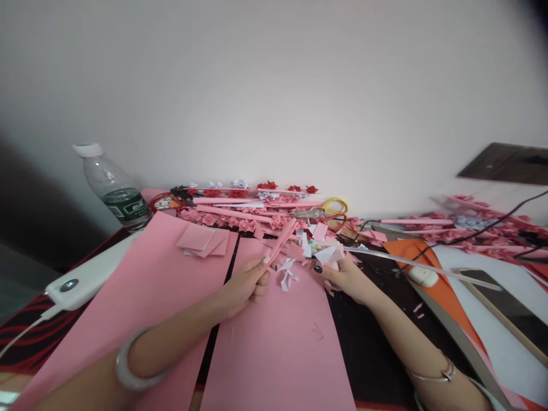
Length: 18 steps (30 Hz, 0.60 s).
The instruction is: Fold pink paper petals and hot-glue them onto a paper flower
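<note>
My left hand [248, 285] is closed around the lower end of a rolled pink paper tube [281, 244], which tilts up and to the right. My right hand [345, 279], with dark nail polish on the thumb, curls round what looks like a pale glue gun [336, 249], partly hidden by fingers and scraps. From its back a long translucent glue stick [419, 264] runs out to the right. A folded white paper flower [287, 276] lies between my hands on a pink paper sheet [278, 354]. Small pink paper squares [202, 240] are stacked to the left.
Scissors [317, 213] with yellow and red handles lie among paper flowers [222, 220] along the wall. A water bottle [117, 194] and white power bank [92, 274] stand left. A phone [509, 302], white earbud case [423, 276] and black cable [475, 233] are right.
</note>
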Each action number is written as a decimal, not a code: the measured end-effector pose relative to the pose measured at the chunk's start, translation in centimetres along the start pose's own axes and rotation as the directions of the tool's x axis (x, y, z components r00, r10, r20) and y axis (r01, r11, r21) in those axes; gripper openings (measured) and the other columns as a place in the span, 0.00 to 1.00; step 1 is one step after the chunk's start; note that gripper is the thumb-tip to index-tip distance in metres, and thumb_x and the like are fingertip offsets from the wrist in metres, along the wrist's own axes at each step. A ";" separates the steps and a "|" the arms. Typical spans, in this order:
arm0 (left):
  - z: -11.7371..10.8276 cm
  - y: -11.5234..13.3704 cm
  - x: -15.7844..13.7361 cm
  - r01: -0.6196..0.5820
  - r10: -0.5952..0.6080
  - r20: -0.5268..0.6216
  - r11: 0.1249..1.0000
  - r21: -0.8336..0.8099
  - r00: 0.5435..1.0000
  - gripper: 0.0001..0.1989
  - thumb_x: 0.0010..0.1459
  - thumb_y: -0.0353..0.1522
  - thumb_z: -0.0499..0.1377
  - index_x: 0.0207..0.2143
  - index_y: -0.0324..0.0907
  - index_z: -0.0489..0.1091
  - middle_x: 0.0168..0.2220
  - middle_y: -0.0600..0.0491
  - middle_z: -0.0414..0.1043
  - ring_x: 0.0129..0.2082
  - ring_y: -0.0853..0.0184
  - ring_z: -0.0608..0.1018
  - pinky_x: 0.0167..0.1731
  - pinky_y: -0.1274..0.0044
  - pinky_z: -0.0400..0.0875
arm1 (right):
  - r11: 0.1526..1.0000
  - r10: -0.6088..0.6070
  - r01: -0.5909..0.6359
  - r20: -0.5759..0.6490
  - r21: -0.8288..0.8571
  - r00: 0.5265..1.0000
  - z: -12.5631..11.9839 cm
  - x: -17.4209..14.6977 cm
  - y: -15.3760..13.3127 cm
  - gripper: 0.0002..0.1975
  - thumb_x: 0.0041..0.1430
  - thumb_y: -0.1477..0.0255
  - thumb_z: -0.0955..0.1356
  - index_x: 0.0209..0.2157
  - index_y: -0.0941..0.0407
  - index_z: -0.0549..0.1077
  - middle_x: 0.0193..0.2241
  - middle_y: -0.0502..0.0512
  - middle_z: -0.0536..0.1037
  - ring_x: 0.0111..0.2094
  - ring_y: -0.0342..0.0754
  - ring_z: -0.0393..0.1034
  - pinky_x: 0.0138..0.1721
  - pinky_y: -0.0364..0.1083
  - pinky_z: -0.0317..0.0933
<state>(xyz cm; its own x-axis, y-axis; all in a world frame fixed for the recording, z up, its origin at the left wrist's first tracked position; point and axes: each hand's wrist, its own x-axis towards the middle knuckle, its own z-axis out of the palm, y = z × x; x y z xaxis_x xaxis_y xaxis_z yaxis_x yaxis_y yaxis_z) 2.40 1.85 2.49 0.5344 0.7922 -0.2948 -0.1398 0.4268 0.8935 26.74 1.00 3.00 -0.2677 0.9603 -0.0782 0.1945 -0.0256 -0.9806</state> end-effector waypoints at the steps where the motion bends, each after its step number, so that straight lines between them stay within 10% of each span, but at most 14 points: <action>1: 0.0 0.0 0.0 -0.006 0.006 -0.002 1.000 0.012 1.000 0.13 0.63 0.40 0.47 0.30 0.42 0.56 0.18 0.64 0.43 0.14 0.78 0.46 0.14 0.84 0.41 | 1.000 0.006 -0.006 -0.004 -0.001 1.000 0.0 0.0 0.0 0.22 0.52 0.59 0.68 0.45 0.56 0.63 0.18 0.42 0.62 0.15 0.37 0.53 0.15 0.39 0.49; 18: -0.2 -0.9 0.3 -0.067 0.066 0.010 0.992 0.103 0.998 0.19 0.59 0.46 0.49 0.25 0.42 0.52 0.18 0.64 0.45 0.14 0.78 0.49 0.13 0.84 0.44 | 0.986 0.078 -0.079 -0.012 -0.150 0.997 0.2 -0.1 0.2 0.17 0.54 0.57 0.65 0.26 0.57 0.64 0.12 0.44 0.63 0.14 0.38 0.52 0.15 0.39 0.46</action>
<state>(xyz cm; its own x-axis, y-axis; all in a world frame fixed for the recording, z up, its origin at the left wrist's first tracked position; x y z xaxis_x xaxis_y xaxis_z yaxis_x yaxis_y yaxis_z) 2.50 1.80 1.52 0.5326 0.8141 -0.2312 -0.0887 0.3254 0.9414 26.58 0.84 2.75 -0.2403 0.9587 -0.1520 0.3542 -0.0592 -0.9333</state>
